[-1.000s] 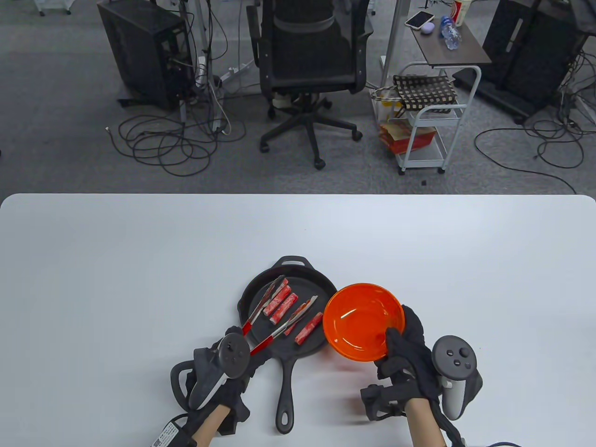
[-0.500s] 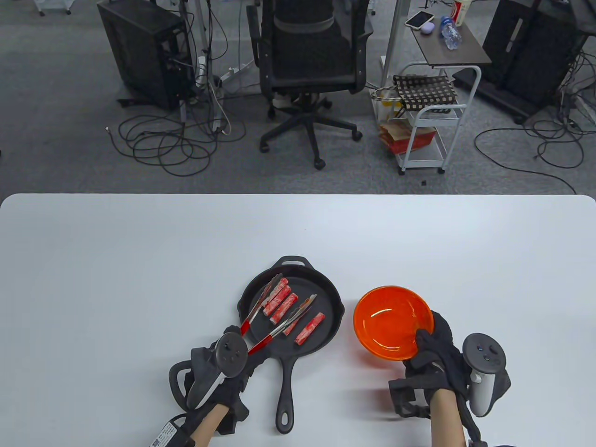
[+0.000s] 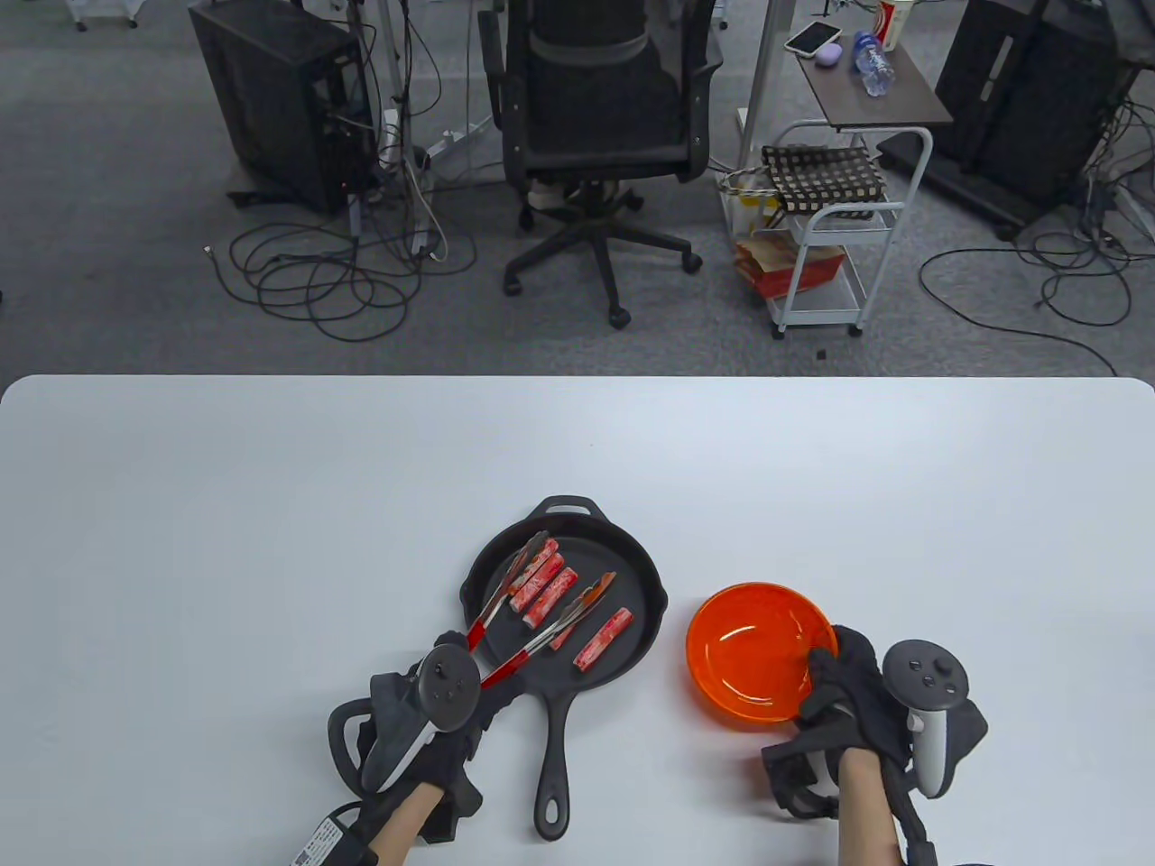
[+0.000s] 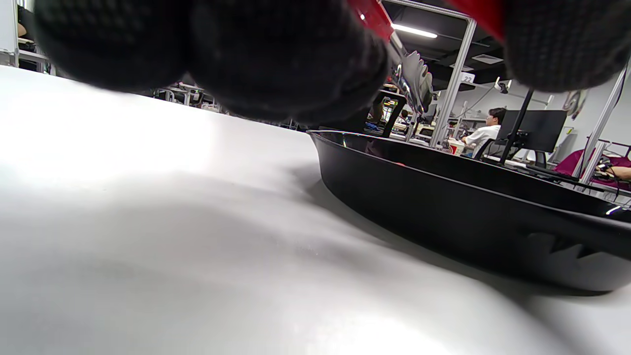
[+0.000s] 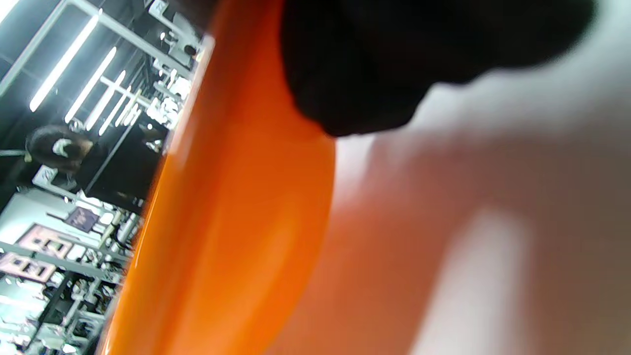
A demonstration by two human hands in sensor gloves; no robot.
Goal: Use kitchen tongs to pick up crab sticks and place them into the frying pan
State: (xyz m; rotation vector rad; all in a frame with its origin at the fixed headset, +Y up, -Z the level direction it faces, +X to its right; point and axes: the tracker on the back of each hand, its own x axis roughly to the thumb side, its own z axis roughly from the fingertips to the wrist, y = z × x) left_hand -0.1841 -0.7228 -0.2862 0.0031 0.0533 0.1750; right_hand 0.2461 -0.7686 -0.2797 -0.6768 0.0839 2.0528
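Note:
A black frying pan (image 3: 632, 649) sits near the table's front, handle toward me; its wall fills the left wrist view (image 4: 443, 197). Several red-and-white crab sticks (image 3: 603, 639) lie inside it. My left hand (image 3: 451, 704) grips red-handled metal tongs (image 3: 532, 604) whose two arms are spread apart over the pan's left half; their toothed tip (image 4: 416, 81) shows above the rim. My right hand (image 3: 835, 690) holds the near right rim of an empty orange bowl (image 3: 749, 649) to the right of the pan, thumb inside the rim. The bowl's wall (image 5: 236, 222) fills the right wrist view.
The white table (image 3: 271, 505) stretches far to the left, right and back. Beyond its far edge stand an office chair (image 3: 600, 117), a small white cart (image 3: 826, 244), computer towers and loose cables on the floor.
My right hand has carried the orange bowl from over the pan's right edge to the right and down beside the pan. The left hand and tongs barely moved.

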